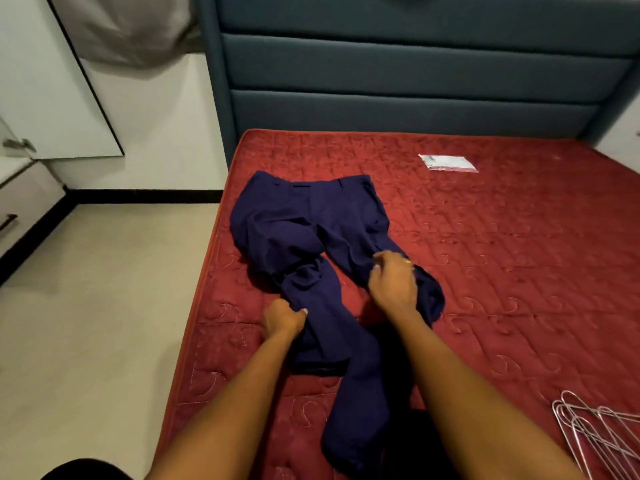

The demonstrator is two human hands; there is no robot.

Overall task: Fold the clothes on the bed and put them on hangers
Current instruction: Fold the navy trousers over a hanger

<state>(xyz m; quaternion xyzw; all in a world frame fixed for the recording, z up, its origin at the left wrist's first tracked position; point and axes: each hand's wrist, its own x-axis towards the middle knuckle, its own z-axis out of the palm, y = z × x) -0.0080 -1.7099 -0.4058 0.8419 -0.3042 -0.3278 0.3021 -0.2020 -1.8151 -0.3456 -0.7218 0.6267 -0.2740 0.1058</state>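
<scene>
I see both hands gripping rumpled navy-blue fabric trousers (pixel 311 237) on the red quilted mattress (pixel 502 254): left hand (pixel 282 318) and right hand (pixel 393 282) each clenching a leg.

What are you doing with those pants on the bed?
A person is straightening dark blue trousers on the red mattress. The left hand grips one leg and the right hand grips the other. The trousers lie rumpled, not yet folded. Wire hangers wait at the near right corner, untouched.
</scene>
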